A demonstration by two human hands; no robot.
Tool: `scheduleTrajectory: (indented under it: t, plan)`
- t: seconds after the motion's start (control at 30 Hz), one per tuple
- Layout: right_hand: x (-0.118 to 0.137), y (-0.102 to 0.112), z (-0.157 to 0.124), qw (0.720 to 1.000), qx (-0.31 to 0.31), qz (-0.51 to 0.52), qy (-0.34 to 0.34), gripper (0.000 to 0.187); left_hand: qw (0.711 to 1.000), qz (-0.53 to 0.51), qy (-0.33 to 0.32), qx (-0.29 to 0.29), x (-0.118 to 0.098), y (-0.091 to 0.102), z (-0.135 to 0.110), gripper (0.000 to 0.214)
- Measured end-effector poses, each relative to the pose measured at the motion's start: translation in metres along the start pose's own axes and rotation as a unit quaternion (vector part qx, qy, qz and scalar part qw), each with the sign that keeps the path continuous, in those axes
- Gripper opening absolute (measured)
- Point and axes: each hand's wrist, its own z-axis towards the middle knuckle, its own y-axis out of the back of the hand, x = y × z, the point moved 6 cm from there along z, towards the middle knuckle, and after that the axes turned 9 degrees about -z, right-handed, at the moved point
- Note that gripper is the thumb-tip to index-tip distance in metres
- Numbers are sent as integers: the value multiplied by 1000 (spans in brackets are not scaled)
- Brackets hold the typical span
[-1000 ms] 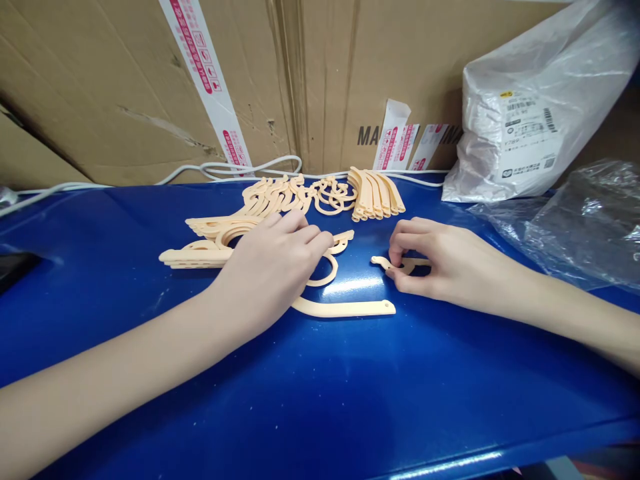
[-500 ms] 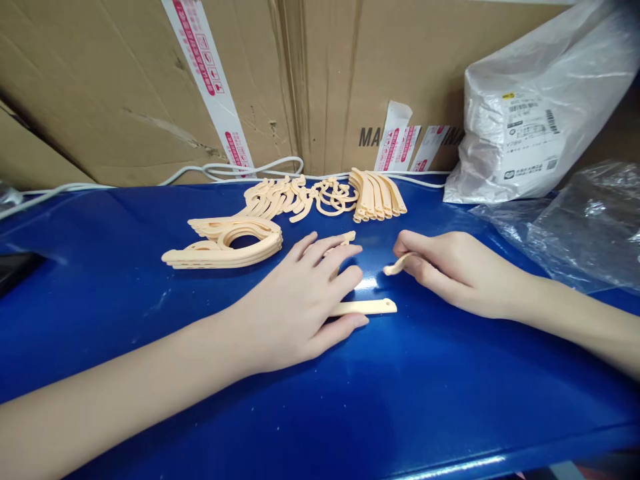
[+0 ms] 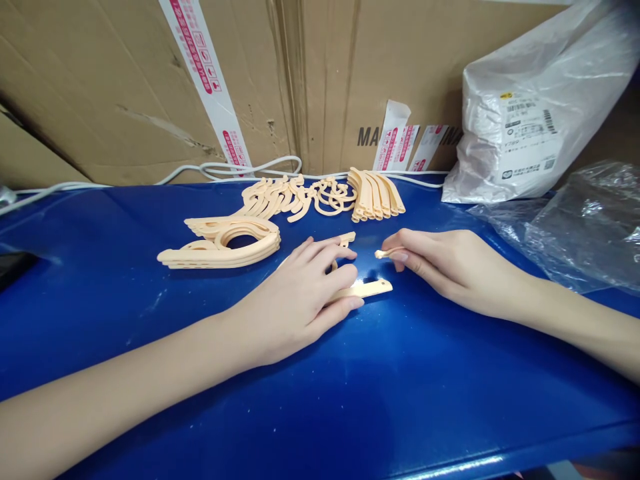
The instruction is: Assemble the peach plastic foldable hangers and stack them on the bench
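Note:
My left hand (image 3: 300, 300) is closed around a cream plastic hanger arm (image 3: 371, 289), whose holed end sticks out to the right between thumb and fingers. Beyond the knuckles the end of another cream hanger piece (image 3: 346, 238) shows; the palm hides where the two run. Between thumb and fingertips, my right hand (image 3: 455, 267) pinches a small curved hanger hook (image 3: 383, 254), its knobbed end pointing left. The hook is a short way right of the hanger pieces, apart from them. Left of my left hand lies a stack of cream folding hangers (image 3: 225, 250).
Behind my hands lie a row of loose hooks (image 3: 270, 198), some ring-shaped pieces (image 3: 333, 199) and a bundle of hanger arms (image 3: 377, 195). Cardboard boxes (image 3: 320, 80) and a white cable (image 3: 175, 175) line the back of the blue table (image 3: 320, 413). Plastic bags (image 3: 525, 133) stand at right.
The hook in my right hand has shifted slightly left and up, and turned flatter. My left hand has tilted the hanger arm's free end a little upward.

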Motion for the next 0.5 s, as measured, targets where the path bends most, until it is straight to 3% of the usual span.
scheduleTrajectory:
  t: [0.2,0.5]
  plan:
    - [-3,-1,3,996,35,76,-31,29,999,-23,9,-39,-2,7,1,23]
    - [3,0,4,991,61,118,-7,31,997,-22,2,-70,-5,11,2,26]
